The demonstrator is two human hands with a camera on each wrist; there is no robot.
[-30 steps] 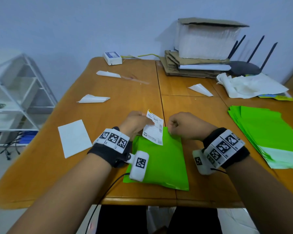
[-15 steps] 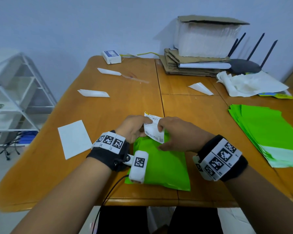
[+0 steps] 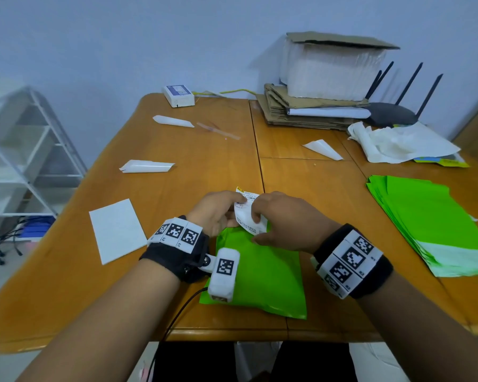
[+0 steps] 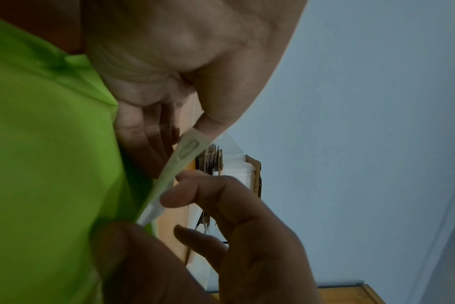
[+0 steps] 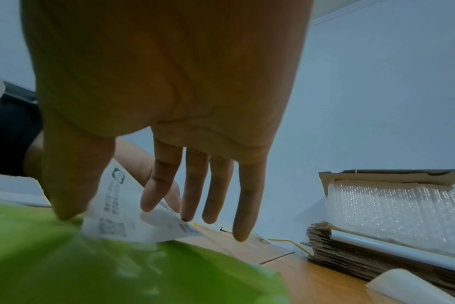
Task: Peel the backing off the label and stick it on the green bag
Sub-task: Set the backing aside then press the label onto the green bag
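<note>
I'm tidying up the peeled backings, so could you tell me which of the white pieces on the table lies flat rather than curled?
The rectangular white sheet at the left, beside the left hand, lies flat.

A plain pale-blue wall [image 3: 122,45] stands at twelve o'clock; a white metal shelf rack [image 3: 25,161] at nine o'clock.

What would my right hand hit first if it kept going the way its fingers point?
Probably the label: the right hand already has fingers on it, with the left hand just behind.

left grip [image 3: 214,213] curled, right grip [image 3: 283,220] flat-fingered
</note>
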